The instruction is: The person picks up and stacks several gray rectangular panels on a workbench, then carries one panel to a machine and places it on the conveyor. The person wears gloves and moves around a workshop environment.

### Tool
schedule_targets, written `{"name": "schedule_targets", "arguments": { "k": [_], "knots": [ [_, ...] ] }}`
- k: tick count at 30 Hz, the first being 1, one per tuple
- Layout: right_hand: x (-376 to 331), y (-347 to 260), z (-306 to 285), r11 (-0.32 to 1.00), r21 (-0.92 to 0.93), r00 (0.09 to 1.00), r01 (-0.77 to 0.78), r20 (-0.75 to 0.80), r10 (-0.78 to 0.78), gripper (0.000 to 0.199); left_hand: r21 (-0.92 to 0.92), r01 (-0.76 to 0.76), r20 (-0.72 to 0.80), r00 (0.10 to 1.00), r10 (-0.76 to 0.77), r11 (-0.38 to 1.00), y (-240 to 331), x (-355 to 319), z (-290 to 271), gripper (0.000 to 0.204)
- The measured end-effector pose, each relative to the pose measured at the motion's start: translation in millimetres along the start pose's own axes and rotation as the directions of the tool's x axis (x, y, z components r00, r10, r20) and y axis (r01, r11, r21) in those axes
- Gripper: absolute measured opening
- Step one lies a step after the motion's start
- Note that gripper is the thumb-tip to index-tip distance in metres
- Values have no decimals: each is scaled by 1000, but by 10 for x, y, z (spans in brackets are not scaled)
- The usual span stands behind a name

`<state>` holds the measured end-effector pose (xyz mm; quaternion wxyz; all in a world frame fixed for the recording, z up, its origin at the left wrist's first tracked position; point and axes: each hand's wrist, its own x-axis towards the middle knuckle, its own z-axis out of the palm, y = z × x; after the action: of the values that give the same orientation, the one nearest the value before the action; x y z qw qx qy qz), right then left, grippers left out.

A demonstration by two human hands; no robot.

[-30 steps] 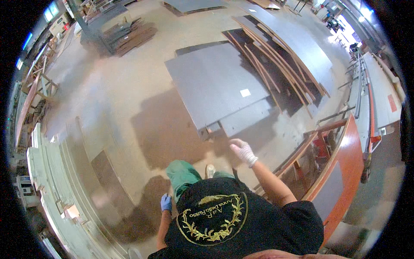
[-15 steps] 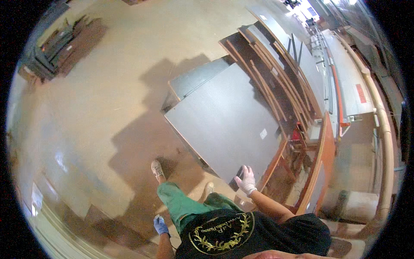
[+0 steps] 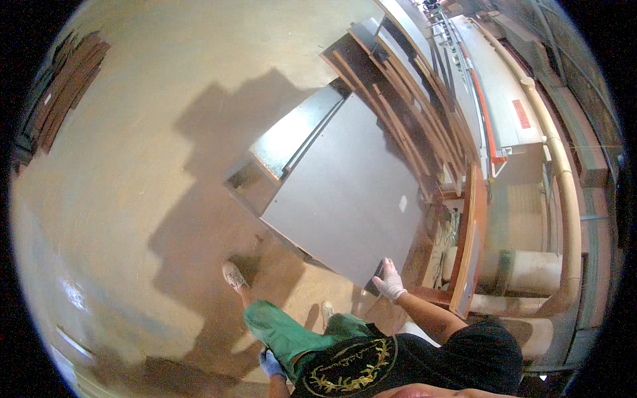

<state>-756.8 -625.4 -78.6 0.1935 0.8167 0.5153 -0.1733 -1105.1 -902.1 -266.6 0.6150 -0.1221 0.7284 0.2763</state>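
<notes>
A large flat grey panel [image 3: 338,192] lies at a slant in front of me, on top of a paler sheet [image 3: 298,129] that shows along its far left side. At the panel's near corner is a dark patch [image 3: 375,282]. My right hand [image 3: 390,284], in a white glove, rests at that corner with its fingers stretched out. Down by my green trouser leg hangs my left hand [image 3: 271,363] in a blue glove; its fingers show only in part, loosely extended, with nothing visible in them.
Several wood-edged boards [image 3: 398,99] lean in a row beyond the panel. To the right stand an upright brown-edged board [image 3: 472,239] and a long beige pipe [image 3: 565,179]. Dark brown planks [image 3: 73,89] are stacked at the far left. My shoe [image 3: 233,275] is on the floor left of the panel.
The grey panel has shifted and turned against the paler sheet, exposing more below it at the left. My right hand stays at its corner. My left hand has drawn closer to my leg.
</notes>
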Motion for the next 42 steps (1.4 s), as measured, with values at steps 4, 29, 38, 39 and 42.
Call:
{"name": "schedule_targets", "arguments": {
  "k": [4, 29, 38, 39, 42],
  "knots": [
    [-16, -8, -45, 1000, -19, 999, -24, 45, 25, 86, 116, -21, -107, 994, 34, 993, -53, 156, 66, 20],
    [19, -213, -108, 993, 61, 995, -97, -14, 98, 85, 359, -649, 218, 757, 616, 671, 2414, 95, 37, 27],
    [863, -1548, -445, 911, 298, 925, -285, -164, 343, 72, 516, -605, 142, 758, 637, 606, 4361, 746, -431, 29],
    [1001, -1835, -530, 891, 342, 914, -300, -165, 372, 70, 504, -614, 152, 755, 638, 607, 4660, 900, -643, 29],
    [1310, -2471, -672, 839, 425, 860, -341, -218, 460, 65, 570, -665, 240, 696, 676, 482, 5504, 1263, -1129, 31]
  ]
}}
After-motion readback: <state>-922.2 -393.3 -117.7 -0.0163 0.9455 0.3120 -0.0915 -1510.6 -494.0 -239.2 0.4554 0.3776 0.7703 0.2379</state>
